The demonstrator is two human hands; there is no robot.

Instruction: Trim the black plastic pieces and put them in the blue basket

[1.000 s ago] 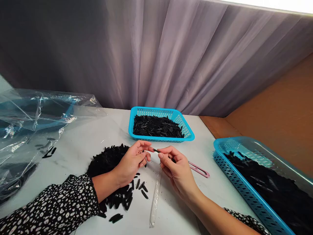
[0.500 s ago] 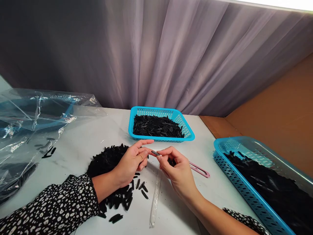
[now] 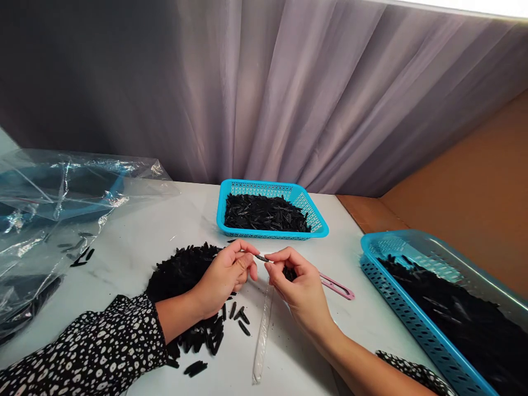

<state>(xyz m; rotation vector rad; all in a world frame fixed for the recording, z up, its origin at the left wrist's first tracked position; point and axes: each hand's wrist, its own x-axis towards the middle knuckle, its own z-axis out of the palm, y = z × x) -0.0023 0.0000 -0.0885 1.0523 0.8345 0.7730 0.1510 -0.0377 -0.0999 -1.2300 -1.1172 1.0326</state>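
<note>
A small slender black piece [image 3: 261, 257] with pointed ends is pinched between the thumb and forefinger of my right hand [image 3: 303, 283]. My left hand [image 3: 229, 270] is closed, thumb against curled fingers, its forefinger at the piece's left end; anything inside it is hidden. Under and behind my left wrist lies a heap of similar black pieces [image 3: 177, 269]. More dark pieces [image 3: 289, 272] show by my right palm; whether held or lying behind is unclear. A pink slotted handle [image 3: 338, 287] extends from behind my right hand.
Beyond my hands stands a blue perforated basket [image 3: 324, 228] filled with black pieces. Another blue basket [image 3: 396, 308] of dark material is at right. A clear plastic bag [image 3: 82, 187] covers the left side. A narrow clear strip [image 3: 262, 341] lies on the white table [image 3: 305, 352].
My left forefinger has bent down from its stretched position, and the left fingers have shifted around the piece's end. The black piece has turned slightly in my right fingertips.
</note>
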